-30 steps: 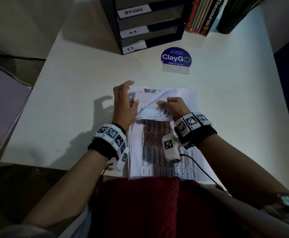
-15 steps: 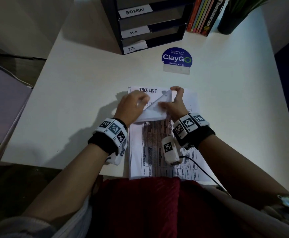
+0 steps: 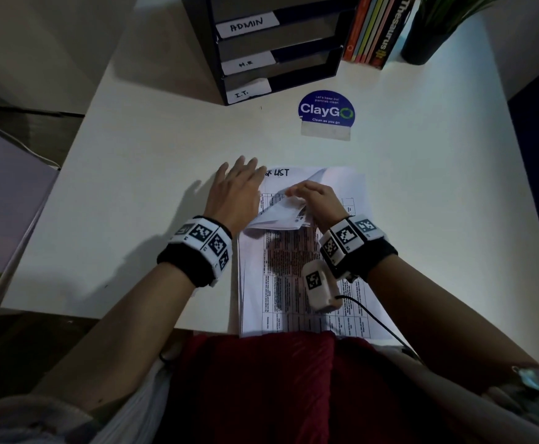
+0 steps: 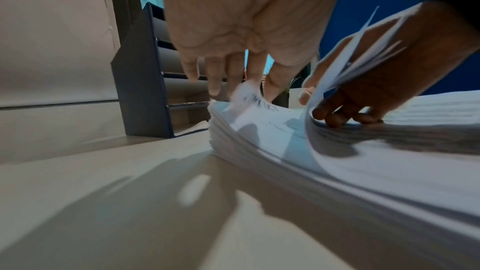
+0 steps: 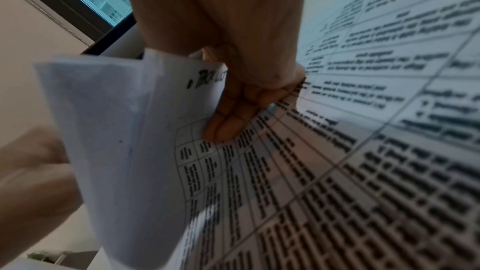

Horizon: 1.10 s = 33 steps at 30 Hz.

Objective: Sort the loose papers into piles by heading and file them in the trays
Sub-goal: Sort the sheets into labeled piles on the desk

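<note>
A stack of printed papers [image 3: 293, 283] headed "TASK LIST" lies on the white desk [image 3: 152, 203] in front of me. My right hand [image 3: 306, 195] grips the top sheets [image 3: 281, 214], bent back toward me off the stack's far end. The right wrist view shows its fingers [image 5: 233, 118] curled round those sheets [image 5: 116, 130]. My left hand [image 3: 241, 174] has straight fingers at the stack's far left corner. In the left wrist view its fingertips [image 4: 228, 85] touch that corner of the stack [image 4: 363, 171], where one sheet's tip is blurred. The black trays [image 3: 306, 33], labelled ADMIN, H.R and I.T., stand at the back.
Upright books [image 3: 377, 30] and a dark plant pot [image 3: 428, 36] stand right of the trays. A blue ClayGo sticker [image 3: 325, 110] lies between trays and papers. A cable [image 3: 373, 318] runs from my right wrist over the papers. The desk's left edge [image 3: 79, 139] drops away.
My left hand has let go of the bent-back sheets and stretched out flat to the stack's far left corner, covering part of the heading. My right hand still holds the sheets.
</note>
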Each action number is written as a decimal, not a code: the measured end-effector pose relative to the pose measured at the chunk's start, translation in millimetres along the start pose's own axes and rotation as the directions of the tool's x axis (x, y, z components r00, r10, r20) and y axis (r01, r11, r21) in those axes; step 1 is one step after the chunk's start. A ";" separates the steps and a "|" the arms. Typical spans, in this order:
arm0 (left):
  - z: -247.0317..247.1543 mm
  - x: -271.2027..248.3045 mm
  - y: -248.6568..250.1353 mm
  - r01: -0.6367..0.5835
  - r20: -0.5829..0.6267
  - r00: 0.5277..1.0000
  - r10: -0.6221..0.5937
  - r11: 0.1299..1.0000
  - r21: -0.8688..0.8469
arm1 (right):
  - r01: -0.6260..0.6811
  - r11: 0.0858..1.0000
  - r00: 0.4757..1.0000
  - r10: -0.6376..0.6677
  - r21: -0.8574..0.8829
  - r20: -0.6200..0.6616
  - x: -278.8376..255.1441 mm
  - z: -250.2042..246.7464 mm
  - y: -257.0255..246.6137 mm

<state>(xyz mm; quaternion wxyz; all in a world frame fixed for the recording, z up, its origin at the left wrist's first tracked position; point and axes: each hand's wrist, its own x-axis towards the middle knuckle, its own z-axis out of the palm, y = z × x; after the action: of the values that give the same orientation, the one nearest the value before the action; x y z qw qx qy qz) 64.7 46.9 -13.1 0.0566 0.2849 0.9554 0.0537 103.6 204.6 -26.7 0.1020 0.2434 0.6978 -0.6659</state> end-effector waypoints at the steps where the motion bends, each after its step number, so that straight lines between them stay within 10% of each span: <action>1: 1.9 -2.6 1.3 0.001 -0.015 1.000 -0.001 1.000 -0.019 | -0.008 1.000 1.000 0.008 0.000 -0.001 -0.1 -0.7 -0.4; 7: 1.9 -25.9 11.2 0.059 0.092 0.996 0.002 0.751 -0.657 | -0.054 0.998 0.997 0.056 0.039 -0.055 -4.2 5.2 -6.5; 14: -2.1 -19.0 7.4 -0.004 0.052 0.997 0.050 0.760 -0.650 | -0.049 0.987 0.992 0.066 0.150 -0.111 -12.3 3.9 -12.6; 19: 0.4 -27.8 18.8 0.117 0.313 0.944 0.101 0.787 -0.605 | -0.062 0.987 0.995 0.073 0.146 -0.065 -15.4 -0.6 -19.0; 22: 8.2 -27.6 22.8 0.146 0.179 0.983 -0.043 0.774 -0.616 | -0.082 0.968 0.995 0.094 0.239 -0.038 -18.5 -6.7 -26.6; 27: 9.1 -17.5 13.1 0.375 0.221 0.870 -0.440 0.301 -0.877 | -0.032 0.969 0.902 -0.077 -0.244 -0.425 -15.6 -33.5 -21.1; 29: 5.3 -17.9 9.9 0.333 0.271 0.858 -0.437 0.072 -0.940 | -0.156 0.911 0.835 -0.084 -0.381 -0.544 -16.7 -46.6 -15.9; 33: 4.8 -16.3 10.5 0.324 0.356 0.883 -0.306 -0.153 -0.934 | -0.024 0.965 0.904 -0.090 -0.259 -0.417 -27.3 -49.5 -7.2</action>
<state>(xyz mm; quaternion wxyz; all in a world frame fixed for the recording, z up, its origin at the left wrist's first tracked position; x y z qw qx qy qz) 84.6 47.0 -15.2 0.2607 -0.0863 0.6517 0.7070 132.6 247.5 -3.1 -0.0332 0.3553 0.7880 -0.5017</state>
